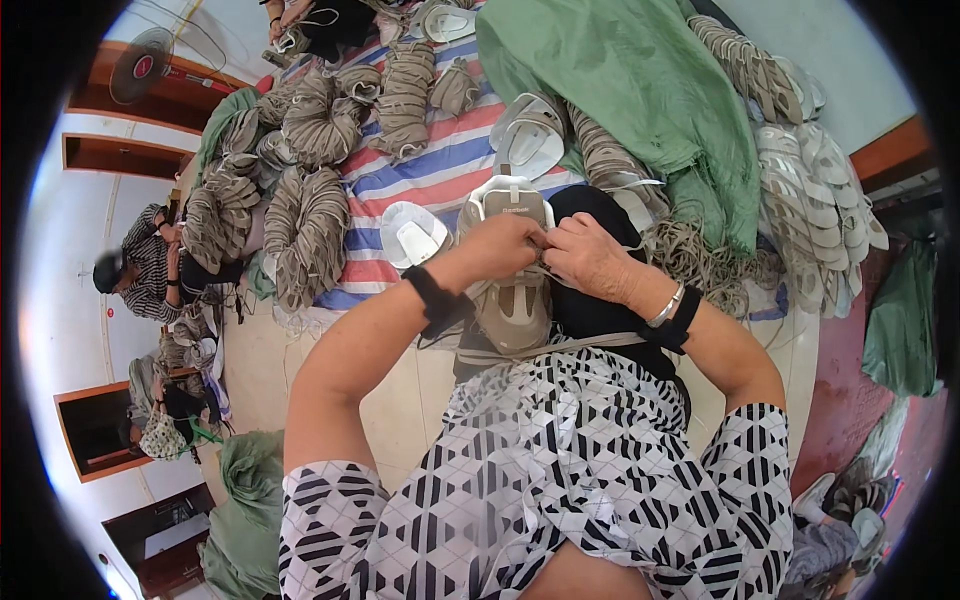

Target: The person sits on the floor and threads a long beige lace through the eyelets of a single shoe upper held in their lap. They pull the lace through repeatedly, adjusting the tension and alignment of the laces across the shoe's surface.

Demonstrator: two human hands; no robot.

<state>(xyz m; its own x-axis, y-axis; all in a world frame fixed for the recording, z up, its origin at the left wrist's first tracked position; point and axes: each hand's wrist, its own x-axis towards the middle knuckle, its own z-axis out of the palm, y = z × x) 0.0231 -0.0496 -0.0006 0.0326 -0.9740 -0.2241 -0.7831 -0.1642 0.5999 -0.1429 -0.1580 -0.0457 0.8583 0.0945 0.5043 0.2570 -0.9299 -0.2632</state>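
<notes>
A beige-and-grey shoe upper (512, 318) with a white-edged tongue and collar lies on my lap, its toe toward me. My left hand (497, 247) reaches over it, fingers closed on its right edge. Against those fingertips, my right hand (592, 260) is pinched shut; whatever thin thing it holds is hidden between the fingers. A beige lace (570, 345) runs across my lap below the upper. Black cloth (585, 310) covers my thigh under the right hand. Just left of the upper rests a white-lined shoe upper (412, 234).
A striped sheet (385, 185) carries bundled shoe uppers (305, 235). Ahead lies a green sack (630, 90), with a heap of laces (690, 245) beside it. More uppers (810, 215) are stacked at right. A co-worker (145, 260) sits at left; others are farther off. A fan (145, 65) stands far left.
</notes>
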